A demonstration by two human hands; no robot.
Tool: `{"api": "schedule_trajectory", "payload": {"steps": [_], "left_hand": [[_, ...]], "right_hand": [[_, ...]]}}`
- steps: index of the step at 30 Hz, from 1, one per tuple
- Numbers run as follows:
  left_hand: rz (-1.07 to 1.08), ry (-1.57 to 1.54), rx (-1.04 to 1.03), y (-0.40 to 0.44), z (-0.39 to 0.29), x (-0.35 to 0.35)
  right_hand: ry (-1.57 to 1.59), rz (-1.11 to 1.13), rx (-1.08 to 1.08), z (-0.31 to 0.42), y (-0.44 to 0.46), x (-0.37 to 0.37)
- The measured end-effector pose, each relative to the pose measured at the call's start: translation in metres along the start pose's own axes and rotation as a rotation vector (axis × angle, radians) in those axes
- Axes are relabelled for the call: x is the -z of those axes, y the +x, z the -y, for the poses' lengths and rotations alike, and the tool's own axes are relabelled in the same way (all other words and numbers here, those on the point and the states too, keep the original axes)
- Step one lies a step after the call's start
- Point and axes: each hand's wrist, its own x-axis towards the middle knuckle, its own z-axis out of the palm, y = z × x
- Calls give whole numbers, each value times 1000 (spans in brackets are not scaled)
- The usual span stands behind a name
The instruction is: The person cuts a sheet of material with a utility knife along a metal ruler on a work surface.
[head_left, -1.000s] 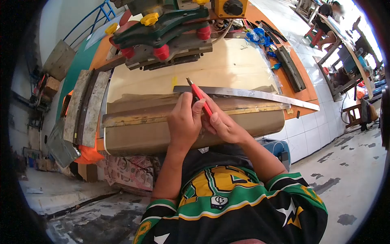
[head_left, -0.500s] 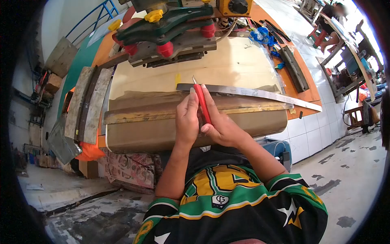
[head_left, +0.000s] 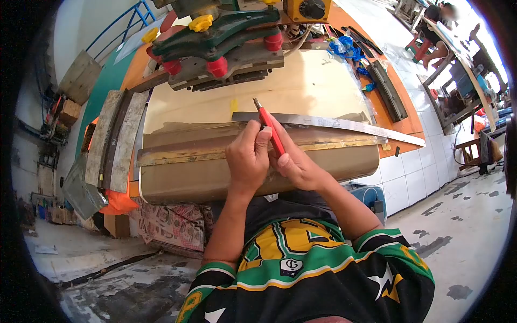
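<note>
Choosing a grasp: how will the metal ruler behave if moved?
The metal ruler likely flexes: it looks long and thin. Its shiny face may be slippery. Pushed right, it might tip: that end appears past the orange tabletop.

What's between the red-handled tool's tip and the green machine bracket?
In the head view, going up from the red-handled tool: bare cream sheet, then a dark bar and grey metal plate under the green machine bracket.

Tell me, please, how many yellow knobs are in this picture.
3: a front knob on the green frame, a left knob farther back, and a right knob at the top edge, partly cut off. Others may be hidden.
</note>
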Motion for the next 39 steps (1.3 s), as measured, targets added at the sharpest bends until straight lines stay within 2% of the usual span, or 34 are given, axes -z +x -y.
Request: {"api": "schedule_trajectory", "payload": {"steps": [1,3,4,5,6,7,9,10,12,13,15,16,18,21,22,25,27,28,29,30,31,33,34,36,37,39], "left_hand": [[2,-1,-1,-2,-1,-1],[24,-211,212,-7,-2,-5],[24,-211,213,-6,-2,-7],[19,-359,255,-5,-2,-9],[14,-507,297,-5,-2,-10],[13,-506,298,-4,-3,-8],[108,-779,545,-1,-4,-3],[107,-777,544,-1,-3,-2],[106,-405,284,-2,2,-1],[105,-407,281,0,3,1],[99,66,23,3,2,5],[100,62,20,5,0,4],[40,21,-70,8,-3,3],[11,40,-123,9,0,6],[12,40,-122,8,-1,6],[43,39,-56,2,-5,6],[68,-163,158,-3,-7,2],[68,-163,159,-4,-6,-2],[43,-336,206,-5,-4,-6],[16,-509,253,-5,-3,-8],[17,-508,254,-5,-1,-5],[153,-777,544,-4,3,2],[153,-776,541,-3,2,2],[114,-469,318,-2,0,3],[113,-469,315,-1,0,6],[125,98,82,1,0,11]], "right_hand": [[-115,-29,88,-3,2,-1],[-228,-57,174,0,0,-3],[-213,-18,55,7,-3,-3],[-197,21,-64,12,-4,-4],[-196,22,-65,12,-5,-4],[-233,30,-78,12,-6,-5],[-268,40,-85,11,-5,-6],[-219,8,-96,12,-6,-7],[-171,-22,-105,7,-3,-7],[-206,-53,37,1,1,-3],[-247,-89,175,2,-2,2],[87,-18,-99,11,-7,5],[423,56,-371,17,-11,7],[402,81,-370,16,-9,5],[266,54,-259,13,-6,4],[-144,-28,75,3,2,2],[-279,-57,187,4,2,0],[-216,-24,58,8,-2,-1],[-151,8,-70,11,-4,-3],[-150,8,-71,14,-4,-4],[-204,18,-113,16,-4,-5],[-259,29,-152,17,-5,-6],[-239,19,-168,17,-5,-6],[-218,8,-182,9,-4,-6],[-215,-42,-22,1,0,-6],[-216,-98,135,1,0,-3]]}}
